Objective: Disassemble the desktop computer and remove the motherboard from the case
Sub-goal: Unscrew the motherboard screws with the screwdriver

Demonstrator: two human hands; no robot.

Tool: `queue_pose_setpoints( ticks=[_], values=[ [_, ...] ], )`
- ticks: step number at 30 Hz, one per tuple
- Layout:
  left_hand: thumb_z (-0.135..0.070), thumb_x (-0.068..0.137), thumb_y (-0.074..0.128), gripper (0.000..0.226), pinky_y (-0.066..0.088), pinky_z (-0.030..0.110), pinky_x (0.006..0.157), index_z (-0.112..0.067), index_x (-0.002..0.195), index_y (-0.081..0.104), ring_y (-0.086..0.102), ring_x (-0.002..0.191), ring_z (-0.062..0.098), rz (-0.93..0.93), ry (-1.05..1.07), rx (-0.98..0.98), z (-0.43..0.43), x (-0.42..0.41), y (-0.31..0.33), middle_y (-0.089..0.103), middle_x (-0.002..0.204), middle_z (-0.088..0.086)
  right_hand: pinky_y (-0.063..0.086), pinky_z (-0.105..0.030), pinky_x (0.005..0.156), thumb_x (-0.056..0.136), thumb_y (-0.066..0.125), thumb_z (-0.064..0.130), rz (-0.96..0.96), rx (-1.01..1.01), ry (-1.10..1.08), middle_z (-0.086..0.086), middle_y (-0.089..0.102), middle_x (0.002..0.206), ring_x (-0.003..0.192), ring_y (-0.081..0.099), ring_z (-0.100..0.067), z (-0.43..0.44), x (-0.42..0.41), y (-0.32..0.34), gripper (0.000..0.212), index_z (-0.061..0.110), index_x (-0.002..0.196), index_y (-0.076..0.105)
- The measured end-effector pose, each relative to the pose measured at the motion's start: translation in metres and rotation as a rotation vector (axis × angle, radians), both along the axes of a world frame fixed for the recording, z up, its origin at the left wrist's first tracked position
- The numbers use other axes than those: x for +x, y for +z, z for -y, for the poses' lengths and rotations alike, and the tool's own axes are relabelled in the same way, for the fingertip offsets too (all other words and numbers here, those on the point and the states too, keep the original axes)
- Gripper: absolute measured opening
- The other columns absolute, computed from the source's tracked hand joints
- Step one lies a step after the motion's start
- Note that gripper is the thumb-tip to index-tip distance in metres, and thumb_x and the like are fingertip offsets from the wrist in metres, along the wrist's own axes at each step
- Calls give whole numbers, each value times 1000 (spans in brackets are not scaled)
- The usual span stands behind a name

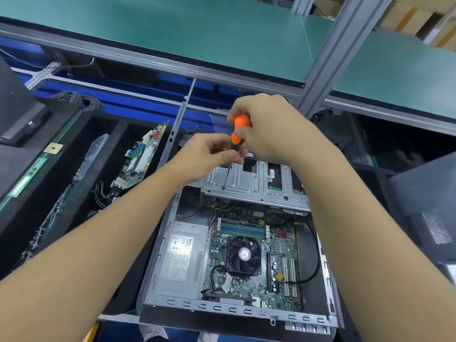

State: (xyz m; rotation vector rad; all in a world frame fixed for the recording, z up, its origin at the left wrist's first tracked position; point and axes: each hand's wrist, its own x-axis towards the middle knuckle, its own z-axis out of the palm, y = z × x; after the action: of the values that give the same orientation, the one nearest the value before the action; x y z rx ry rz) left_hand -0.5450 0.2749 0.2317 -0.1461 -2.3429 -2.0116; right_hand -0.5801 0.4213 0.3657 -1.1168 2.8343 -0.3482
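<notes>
And here's the motherboard, lying flat inside the open desktop case at lower centre of the frame, green board up. The black CPU fan sits in the middle of it, with the grey power supply just beside it on the left. Above the board, a silver drive cage spans the top end of the case.

The tip of the orange-handled screwdriver is planted on the cage's left side, shaft tilted. The right hand is curled round the orange handle from above. The left hand pinches the tool low down, where handle meets shaft, between thumb and fingertips.

Out to the left, a second circuit board leans on edge in a black bin. Across the top runs a green shelf.
</notes>
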Motion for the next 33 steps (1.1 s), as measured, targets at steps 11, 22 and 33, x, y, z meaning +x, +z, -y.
queue_pose_setpoints(
  ticks=[11, 22, 33],
  values=[
    [-44, 75, 81, 28, 51, 21, 72, -43, 94, 60, 63, 82, 5, 27, 119, -232, -6, -10, 3, 67, 88, -15, 32, -28, 49, 93, 61, 39, -54, -38, -209, -5, 57, 80, 73, 54, -22, 18, -5, -9, 34, 5, 97, 61],
    [-30, 77, 83, 31, 52, 26, 69, -27, 95, 58, 60, 73, 10, -29, 143, -177, -5, -12, -1, 66, 82, -13, 37, -28, 77, 91, 62, 34, 100, -52, -123, -1, 57, 114, 101, 53, -20, 13, -2, -5, 25, 24, 113, 61],
    [-22, 92, 68, 20, 56, 31, 89, -32, 109, 71, 70, 97, 15, -18, -98, 32, 12, -6, 1, 75, 102, -1, 39, -25, 80, 91, 62, 11, 105, 2, -86, 3, 53, 120, 109, 51, -18, 18, 2, -9, 39, 27, 127, 57]
  ],
)
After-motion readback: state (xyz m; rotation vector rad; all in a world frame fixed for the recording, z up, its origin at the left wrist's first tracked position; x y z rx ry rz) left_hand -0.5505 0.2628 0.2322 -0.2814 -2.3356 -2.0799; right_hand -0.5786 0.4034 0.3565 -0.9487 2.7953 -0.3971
